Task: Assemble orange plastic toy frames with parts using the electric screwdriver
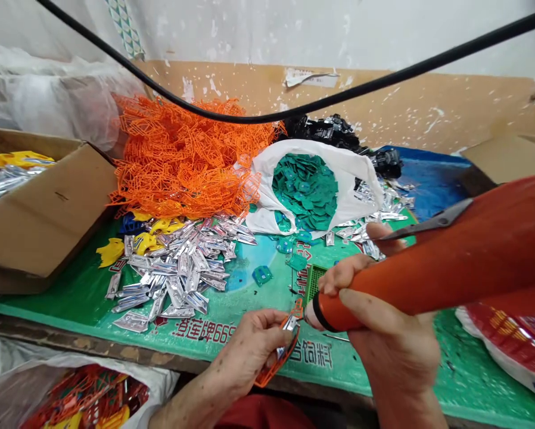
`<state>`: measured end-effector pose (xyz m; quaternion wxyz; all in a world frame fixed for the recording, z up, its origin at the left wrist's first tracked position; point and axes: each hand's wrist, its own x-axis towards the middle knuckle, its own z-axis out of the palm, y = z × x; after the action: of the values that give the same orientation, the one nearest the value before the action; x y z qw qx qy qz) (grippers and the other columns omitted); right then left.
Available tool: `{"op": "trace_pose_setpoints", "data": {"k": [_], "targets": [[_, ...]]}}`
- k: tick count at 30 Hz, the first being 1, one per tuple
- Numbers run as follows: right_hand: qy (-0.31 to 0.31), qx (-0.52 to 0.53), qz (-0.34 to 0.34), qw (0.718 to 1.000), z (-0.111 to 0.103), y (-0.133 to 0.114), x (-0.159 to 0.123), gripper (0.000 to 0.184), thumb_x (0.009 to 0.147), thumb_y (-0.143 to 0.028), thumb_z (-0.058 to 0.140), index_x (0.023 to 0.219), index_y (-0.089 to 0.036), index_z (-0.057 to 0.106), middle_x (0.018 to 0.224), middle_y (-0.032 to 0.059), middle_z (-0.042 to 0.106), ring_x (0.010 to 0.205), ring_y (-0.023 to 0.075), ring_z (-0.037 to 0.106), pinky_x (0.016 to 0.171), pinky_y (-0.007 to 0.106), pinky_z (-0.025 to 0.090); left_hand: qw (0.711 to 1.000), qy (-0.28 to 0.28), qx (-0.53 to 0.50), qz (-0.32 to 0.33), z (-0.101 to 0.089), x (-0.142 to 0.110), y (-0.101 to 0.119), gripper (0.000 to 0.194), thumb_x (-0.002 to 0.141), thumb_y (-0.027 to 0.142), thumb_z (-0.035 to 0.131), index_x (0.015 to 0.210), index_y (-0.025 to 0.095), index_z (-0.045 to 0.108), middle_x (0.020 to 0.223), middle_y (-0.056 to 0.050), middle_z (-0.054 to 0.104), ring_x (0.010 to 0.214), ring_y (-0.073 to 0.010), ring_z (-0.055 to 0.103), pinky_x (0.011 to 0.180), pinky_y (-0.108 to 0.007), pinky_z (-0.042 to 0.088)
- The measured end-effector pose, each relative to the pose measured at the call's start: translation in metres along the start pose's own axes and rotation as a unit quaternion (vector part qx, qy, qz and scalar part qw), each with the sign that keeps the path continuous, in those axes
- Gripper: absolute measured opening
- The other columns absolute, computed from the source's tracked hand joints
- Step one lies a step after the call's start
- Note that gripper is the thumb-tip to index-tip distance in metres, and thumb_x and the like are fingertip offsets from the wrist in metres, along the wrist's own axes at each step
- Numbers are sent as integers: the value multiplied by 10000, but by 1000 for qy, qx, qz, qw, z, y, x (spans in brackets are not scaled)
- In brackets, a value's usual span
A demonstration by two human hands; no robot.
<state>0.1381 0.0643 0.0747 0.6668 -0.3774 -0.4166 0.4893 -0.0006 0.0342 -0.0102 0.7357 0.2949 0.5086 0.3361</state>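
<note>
My left hand pinches a small assembly, an orange plastic frame with a silver part on it, over the near edge of the table. Wrapped round a thick orange-red electric screwdriver with a grey lever is my right hand. The tool's pale nose points left and meets or nearly meets the top end of the frame; the exact contact is hidden. A small green basket sits just behind the nose. Loose green plastic pieces lie farther back on the table.
Silver parts are heaped at left centre, before a pile of orange frames. A white bag holds green pieces. A cardboard box stands left, a red basket right. A black cable hangs across the view.
</note>
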Motion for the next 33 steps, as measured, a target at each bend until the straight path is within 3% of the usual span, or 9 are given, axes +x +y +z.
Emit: {"op": "trace_pose_setpoints", "data": {"k": [8,14,20,22,29,33], "targets": [[-10,-12,13,1000,-1,5,-2,635,654,-189,743,1229,-308,502,705,-53,610,622,150,569,579,309,493,1000,-2,-6,-2,1,-2,0,214,616,327,683,738,154,648,494,74,452,380,-53,276,388,-228,152],[-13,-46,2,999,-4,10,-2,610,647,-205,744,1207,-280,515,702,-53,615,606,160,580,619,358,508,1000,3,-16,0,2,-1,1,233,602,314,688,749,136,652,517,71,457,403,-45,262,407,-232,144],[-24,-72,-15,997,-6,14,0,284,644,-202,725,907,-214,618,703,-16,610,615,163,591,645,376,520,1000,3,-8,-8,2,-2,1,235,599,329,682,744,147,645,490,78,443,379,-50,265,394,-236,142],[-27,-79,-17,996,-6,14,0,251,649,-205,721,878,-210,619,707,-12,608,613,163,593,637,374,522,1000,8,-10,-8,3,-2,2,235,591,328,683,738,149,645,491,77,445,381,-50,269,396,-236,143],[-28,-57,-7,998,-1,11,-3,560,638,-153,723,1151,-271,534,692,-50,602,585,163,592,564,340,517,1000,16,-12,-6,6,-6,8,240,568,309,686,726,130,667,499,73,462,400,-44,278,408,-231,143],[-38,-59,-6,998,-3,12,-6,248,641,-148,711,848,-235,607,685,-38,586,595,154,585,575,338,515,1000,17,-6,0,8,-8,7,174,572,285,677,676,147,657,462,86,434,388,-43,265,409,-231,135]]}}
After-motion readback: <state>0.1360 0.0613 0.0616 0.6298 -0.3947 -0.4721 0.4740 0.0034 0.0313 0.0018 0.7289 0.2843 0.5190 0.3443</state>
